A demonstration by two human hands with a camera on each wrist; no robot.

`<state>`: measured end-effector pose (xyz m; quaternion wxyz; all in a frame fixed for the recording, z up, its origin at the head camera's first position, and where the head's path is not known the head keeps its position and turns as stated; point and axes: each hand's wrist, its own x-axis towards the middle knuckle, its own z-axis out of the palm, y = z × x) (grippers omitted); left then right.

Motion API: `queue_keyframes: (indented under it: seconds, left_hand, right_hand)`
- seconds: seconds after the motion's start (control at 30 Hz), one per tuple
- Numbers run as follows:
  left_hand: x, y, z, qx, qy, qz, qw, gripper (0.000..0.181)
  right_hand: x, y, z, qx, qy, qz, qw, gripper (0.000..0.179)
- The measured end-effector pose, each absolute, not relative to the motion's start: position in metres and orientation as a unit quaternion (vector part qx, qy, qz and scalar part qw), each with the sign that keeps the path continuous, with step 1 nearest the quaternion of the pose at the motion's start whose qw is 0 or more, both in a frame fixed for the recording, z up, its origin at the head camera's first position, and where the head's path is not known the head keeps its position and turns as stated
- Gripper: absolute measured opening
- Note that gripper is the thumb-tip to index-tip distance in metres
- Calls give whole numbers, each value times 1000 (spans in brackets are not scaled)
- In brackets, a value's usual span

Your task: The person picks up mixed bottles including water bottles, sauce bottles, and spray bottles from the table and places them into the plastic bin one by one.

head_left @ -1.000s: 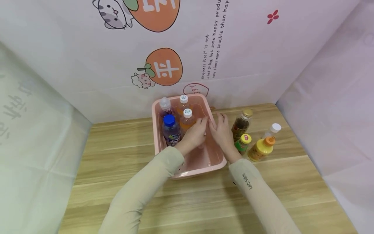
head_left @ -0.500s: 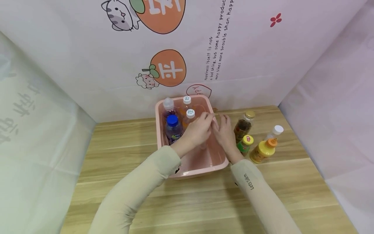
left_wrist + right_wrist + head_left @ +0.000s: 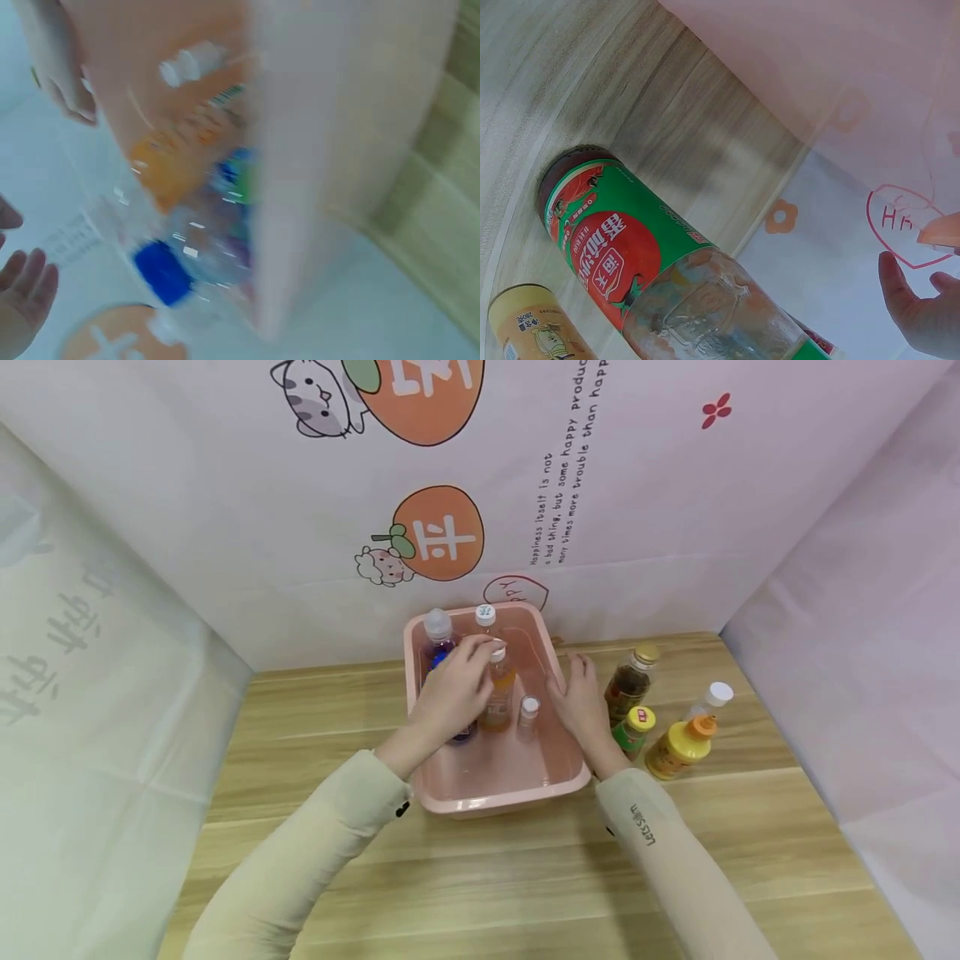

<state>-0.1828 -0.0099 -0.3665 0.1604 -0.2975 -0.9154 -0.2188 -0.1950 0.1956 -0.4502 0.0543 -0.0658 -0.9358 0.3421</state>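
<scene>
My left hand (image 3: 453, 689) is over the left half of a pink plastic tub (image 3: 506, 800), its fingertips overlapping the white cap of an orange-drink bottle (image 3: 497, 702). The left wrist view shows that hand (image 3: 26, 304) with thumb and fingers apart and nothing between them. My right hand (image 3: 583, 700) grips the tub's right rim, thumb inside and fingers outside. A small clear bottle with a white cap (image 3: 528, 710) stands inside the tub, between my hands. Partly hidden behind my left hand is a blue-capped bottle (image 3: 217, 240).
Another clear-capped bottle (image 3: 438, 625) and a white-capped one (image 3: 485, 617) stand at the tub's back. Right of it are a dark sauce bottle (image 3: 628, 687), a green-labelled ketchup bottle (image 3: 615, 247), a yellow squeeze bottle (image 3: 675, 750) and a white-capped bottle (image 3: 712, 697). Printed cloth walls surround the wooden table.
My left hand has come up off the small clear bottle and moved left across the tub, leaving that bottle standing inside. My right hand has stayed on the rim.
</scene>
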Motion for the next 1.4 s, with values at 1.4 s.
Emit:
queue_keyframes:
  seconds: [1.4]
  left_hand:
    - [-217, -68, -446, -80, -956, -282, -25, 62]
  right_hand:
    - [-191, 195, -448, -77, -937, 336, 54, 56]
